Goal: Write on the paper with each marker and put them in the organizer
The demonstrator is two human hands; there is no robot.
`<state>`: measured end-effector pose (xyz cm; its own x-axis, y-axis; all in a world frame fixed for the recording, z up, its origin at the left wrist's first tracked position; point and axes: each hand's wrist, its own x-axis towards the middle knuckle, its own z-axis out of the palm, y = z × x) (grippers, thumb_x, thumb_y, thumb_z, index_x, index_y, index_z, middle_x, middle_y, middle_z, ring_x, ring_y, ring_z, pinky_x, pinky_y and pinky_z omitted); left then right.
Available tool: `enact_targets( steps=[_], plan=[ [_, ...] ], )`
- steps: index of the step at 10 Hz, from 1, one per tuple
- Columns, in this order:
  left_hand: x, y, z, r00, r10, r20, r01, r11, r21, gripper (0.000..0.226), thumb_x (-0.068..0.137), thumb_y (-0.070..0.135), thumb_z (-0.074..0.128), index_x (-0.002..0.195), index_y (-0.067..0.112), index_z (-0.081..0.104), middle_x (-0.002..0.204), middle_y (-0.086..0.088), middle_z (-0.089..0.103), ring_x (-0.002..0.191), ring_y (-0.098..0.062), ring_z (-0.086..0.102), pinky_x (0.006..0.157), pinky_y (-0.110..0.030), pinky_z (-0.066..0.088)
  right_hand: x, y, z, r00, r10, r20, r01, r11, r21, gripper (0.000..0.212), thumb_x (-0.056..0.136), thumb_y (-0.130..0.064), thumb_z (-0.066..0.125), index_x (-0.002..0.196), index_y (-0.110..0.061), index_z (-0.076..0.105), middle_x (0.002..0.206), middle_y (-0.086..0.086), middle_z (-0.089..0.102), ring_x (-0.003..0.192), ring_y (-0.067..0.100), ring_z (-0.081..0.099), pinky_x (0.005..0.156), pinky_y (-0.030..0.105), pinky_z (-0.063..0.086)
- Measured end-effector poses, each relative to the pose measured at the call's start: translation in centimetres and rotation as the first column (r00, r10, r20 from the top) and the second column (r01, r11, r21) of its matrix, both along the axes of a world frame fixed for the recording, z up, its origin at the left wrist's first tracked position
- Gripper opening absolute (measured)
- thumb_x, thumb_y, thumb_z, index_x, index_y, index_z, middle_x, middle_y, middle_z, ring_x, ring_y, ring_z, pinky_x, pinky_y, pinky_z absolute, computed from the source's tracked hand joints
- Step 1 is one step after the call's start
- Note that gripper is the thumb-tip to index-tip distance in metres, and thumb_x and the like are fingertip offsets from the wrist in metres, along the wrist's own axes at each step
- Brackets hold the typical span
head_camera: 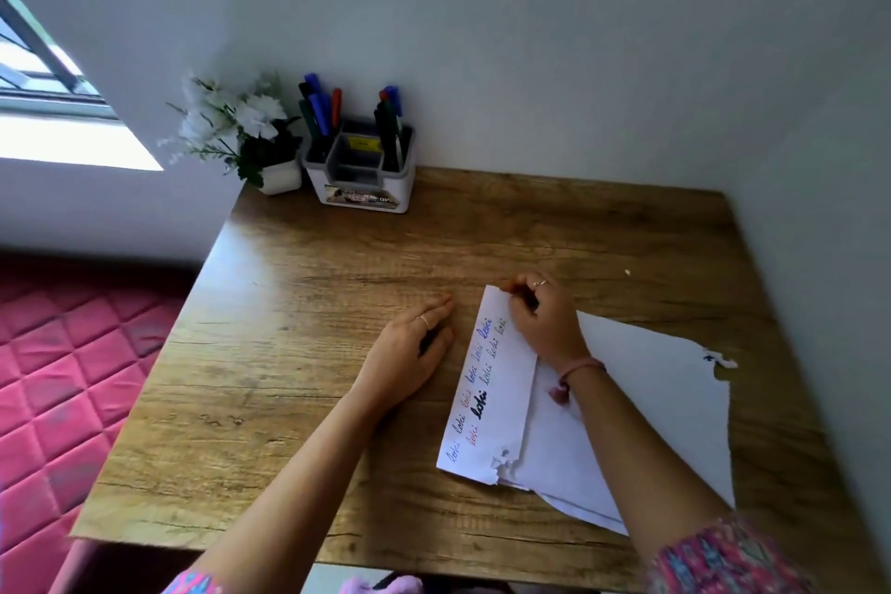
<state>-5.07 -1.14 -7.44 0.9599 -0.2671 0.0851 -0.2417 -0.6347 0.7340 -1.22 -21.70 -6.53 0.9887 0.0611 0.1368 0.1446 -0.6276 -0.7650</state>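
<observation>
While the right hand [540, 318] writes, the left hand [414, 352] rests flat on the bench [289, 304].
Right fingers [518, 292] are clenched on a dark marker, largely hidden; left fingers lie released beside the paper [496, 381]. The folded, torn sheet bears repeated words in several colours. Steadying it would help. The organizer [359, 169], well beyond the fingertips, holds markers [318, 111].
</observation>
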Motion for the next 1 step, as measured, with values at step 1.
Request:
enact_targets(
  steps=[1],
  plan=[
    [1.06,-0.20,1.24,0.995,0.089,0.048,-0.089,0.996,0.014,0.049,0.095,0.022,0.053,0.141,0.011,0.041,0.148,-0.003,0.038,0.137,-0.016,0.035,0.112,-0.024,0.024,0.57,-0.05,1.04,0.999,-0.004,0.044,0.003,1.000,0.014,0.014,0.087,0.000,0.053,0.099,-0.003,0.062,0.095,0.010,0.061,0.086,0.019,0.058,0.078,0.024,0.051]
  ],
)
